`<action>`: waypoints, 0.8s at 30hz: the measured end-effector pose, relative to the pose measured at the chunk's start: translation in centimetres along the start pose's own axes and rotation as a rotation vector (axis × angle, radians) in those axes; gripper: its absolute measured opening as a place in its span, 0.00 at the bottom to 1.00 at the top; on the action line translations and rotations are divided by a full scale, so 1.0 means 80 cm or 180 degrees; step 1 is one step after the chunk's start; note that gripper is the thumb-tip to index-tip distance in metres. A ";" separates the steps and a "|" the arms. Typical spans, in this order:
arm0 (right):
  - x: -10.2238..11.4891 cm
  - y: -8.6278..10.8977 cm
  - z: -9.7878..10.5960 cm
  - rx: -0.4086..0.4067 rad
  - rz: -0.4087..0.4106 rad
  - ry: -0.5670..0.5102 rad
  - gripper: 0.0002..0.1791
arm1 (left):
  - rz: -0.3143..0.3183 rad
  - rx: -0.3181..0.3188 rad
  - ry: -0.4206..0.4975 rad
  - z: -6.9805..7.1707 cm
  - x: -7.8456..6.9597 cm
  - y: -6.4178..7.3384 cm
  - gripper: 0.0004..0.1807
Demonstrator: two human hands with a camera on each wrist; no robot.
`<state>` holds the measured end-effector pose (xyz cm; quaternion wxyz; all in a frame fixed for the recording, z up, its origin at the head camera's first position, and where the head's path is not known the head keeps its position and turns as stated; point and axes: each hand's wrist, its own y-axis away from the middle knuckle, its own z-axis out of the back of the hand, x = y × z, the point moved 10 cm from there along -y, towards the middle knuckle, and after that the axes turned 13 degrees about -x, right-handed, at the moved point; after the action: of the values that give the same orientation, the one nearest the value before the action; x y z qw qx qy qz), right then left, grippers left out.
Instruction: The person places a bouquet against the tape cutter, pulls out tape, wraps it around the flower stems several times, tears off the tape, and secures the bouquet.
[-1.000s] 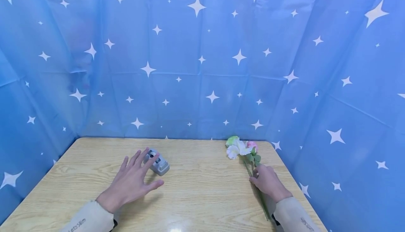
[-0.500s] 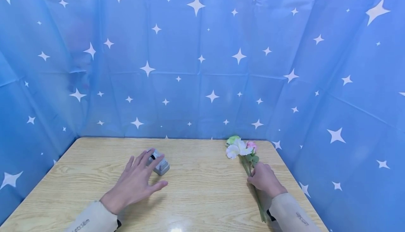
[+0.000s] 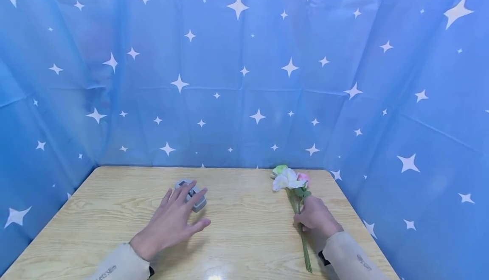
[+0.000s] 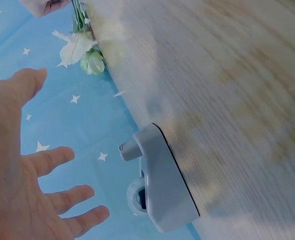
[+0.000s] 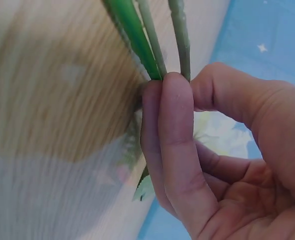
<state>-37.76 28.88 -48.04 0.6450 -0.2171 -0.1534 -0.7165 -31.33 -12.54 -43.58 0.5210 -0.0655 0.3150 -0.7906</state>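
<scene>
A bunch of artificial flowers (image 3: 287,180), with white, green and pink heads, lies toward the table's back right. My right hand (image 3: 317,216) grips its green stems (image 3: 307,250) below the leaves. In the right wrist view, thumb and fingers pinch several stems (image 5: 150,37) together. On the left, a grey tape dispenser (image 3: 200,205) stands on the table, partly covered by my left hand (image 3: 173,222). That hand hovers with fingers spread, holding nothing. The left wrist view shows a gap between its fingers and the dispenser (image 4: 170,187), where part of a tape roll (image 4: 136,196) shows.
The light wooden table (image 3: 244,225) has its back edge against a blue curtain (image 3: 214,59) with white stars. The curtain also closes in the left and right sides.
My left hand has moved slightly right over the tape dispenser. My right hand has shifted a little left, swinging the stem ends left while the flower heads stay nearly in place.
</scene>
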 end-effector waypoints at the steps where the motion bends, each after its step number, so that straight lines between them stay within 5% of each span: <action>1: 0.002 0.002 -0.001 0.0002 -0.0011 -0.0031 0.13 | -0.0003 0.0014 0.0014 -0.002 -0.002 0.000 0.45; 13: 0.063 0.017 -0.014 -0.0092 0.0163 -0.0335 0.31 | -0.0239 -0.0055 0.0044 -0.015 -0.030 -0.005 0.45; 24: 0.117 0.023 -0.051 0.0042 0.0314 -0.0501 0.33 | -0.0274 0.0092 0.0167 -0.028 -0.043 -0.013 0.43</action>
<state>-37.11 18.60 -46.92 0.6668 -0.2758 -0.1974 -0.6636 -31.56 -8.33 -44.04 0.4791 -0.0507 0.3139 -0.8182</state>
